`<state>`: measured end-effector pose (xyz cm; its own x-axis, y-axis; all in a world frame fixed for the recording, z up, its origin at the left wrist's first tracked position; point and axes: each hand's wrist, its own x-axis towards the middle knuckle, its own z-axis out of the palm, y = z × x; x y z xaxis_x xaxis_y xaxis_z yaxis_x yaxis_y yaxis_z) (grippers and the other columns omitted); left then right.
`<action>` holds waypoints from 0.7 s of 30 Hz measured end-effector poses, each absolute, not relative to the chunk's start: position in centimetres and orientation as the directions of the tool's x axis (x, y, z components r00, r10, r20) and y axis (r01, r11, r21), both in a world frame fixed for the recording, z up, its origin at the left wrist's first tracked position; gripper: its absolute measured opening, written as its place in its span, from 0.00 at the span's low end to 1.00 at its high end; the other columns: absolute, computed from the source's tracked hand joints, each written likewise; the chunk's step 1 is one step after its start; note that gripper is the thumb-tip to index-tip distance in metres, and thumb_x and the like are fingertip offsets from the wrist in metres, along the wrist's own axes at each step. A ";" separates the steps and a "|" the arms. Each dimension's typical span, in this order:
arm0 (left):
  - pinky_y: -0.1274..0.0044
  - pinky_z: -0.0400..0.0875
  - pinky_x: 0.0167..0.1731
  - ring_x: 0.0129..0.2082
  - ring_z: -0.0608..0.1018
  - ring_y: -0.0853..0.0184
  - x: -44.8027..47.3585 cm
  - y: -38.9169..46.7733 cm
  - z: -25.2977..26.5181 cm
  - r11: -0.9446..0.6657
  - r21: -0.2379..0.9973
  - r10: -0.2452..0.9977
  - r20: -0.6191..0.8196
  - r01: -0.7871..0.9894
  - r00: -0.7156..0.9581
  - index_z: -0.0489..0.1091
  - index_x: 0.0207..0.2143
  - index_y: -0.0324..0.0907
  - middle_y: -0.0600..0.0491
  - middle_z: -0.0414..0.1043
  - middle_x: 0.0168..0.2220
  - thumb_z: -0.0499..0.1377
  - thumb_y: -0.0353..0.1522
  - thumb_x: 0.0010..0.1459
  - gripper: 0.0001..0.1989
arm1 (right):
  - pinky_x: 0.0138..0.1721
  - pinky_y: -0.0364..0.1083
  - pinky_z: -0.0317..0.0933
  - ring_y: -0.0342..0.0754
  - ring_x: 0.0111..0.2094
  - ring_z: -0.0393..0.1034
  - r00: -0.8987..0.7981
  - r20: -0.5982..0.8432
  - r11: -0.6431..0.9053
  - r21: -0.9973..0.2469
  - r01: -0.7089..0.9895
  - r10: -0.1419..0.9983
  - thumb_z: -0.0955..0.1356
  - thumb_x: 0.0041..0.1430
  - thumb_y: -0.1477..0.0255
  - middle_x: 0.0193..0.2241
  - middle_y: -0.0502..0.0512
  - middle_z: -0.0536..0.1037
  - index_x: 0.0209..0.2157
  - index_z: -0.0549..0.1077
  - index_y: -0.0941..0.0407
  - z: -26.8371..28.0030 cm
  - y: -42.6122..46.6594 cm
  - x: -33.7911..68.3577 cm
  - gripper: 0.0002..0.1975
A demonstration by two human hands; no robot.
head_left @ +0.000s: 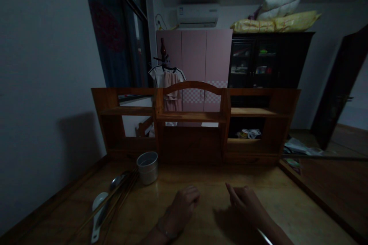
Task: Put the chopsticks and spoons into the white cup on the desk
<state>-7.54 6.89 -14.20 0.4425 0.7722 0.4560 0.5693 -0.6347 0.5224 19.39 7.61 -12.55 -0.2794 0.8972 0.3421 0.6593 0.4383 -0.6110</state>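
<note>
My left hand point(184, 204) hovers over or rests on the wooden tabletop point(201, 178), its fingers curled into a loose fist and nothing visible in it. A thin band circles its wrist. To the right, my right hand point(244, 201) has one finger stretched forward, apart from the other, bent ones; it appears to hold nothing. A small pale strip beside that forearm is too unclear to name. Left of my hands stands a metal cup point(147, 168), upright. Beside it lie several chopsticks point(115, 203), a metal spoon point(116, 181) and a white soup spoon point(97, 214), partly overlapped by the chopsticks.
A wooden shelf unit point(191, 116) runs along the table's back edge, with a white bundle point(250, 134) in its right part. A wall point(48, 84) borders the left side; a raised wooden edge point(319, 199) borders the right. Pink wardrobe point(194, 57) and dark cabinet point(290, 61) stand behind.
</note>
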 end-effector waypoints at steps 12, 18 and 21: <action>0.75 0.56 0.31 0.30 0.67 0.67 -7.5 6.9 -14.0 -0.637 0.506 0.770 0.459 0.582 0.444 0.60 0.24 0.41 0.54 0.66 0.28 0.47 0.17 0.48 0.11 | 0.24 0.44 0.47 0.43 0.17 0.56 -0.281 0.361 0.452 -0.594 0.666 0.889 0.53 0.72 0.53 0.14 0.48 0.60 0.17 0.63 0.57 -12.9 7.8 19.4 0.33; 0.75 0.58 0.31 0.30 0.68 0.66 -7.5 6.6 -13.6 -0.633 0.506 0.773 0.459 0.586 0.438 0.61 0.24 0.41 0.53 0.66 0.27 0.47 0.17 0.47 0.12 | 0.23 0.44 0.46 0.43 0.17 0.54 -0.273 0.344 0.435 -0.616 0.657 0.899 0.53 0.71 0.52 0.15 0.47 0.58 0.17 0.61 0.56 -13.1 8.0 19.5 0.33; 0.75 0.59 0.31 0.31 0.69 0.66 -7.4 6.5 -13.3 -0.629 0.492 0.774 0.464 0.602 0.430 0.62 0.24 0.41 0.52 0.67 0.28 0.47 0.17 0.48 0.12 | 0.23 0.44 0.46 0.44 0.17 0.55 -0.265 0.327 0.418 -0.625 0.659 0.907 0.53 0.71 0.52 0.15 0.47 0.59 0.17 0.62 0.56 -13.0 7.8 19.5 0.33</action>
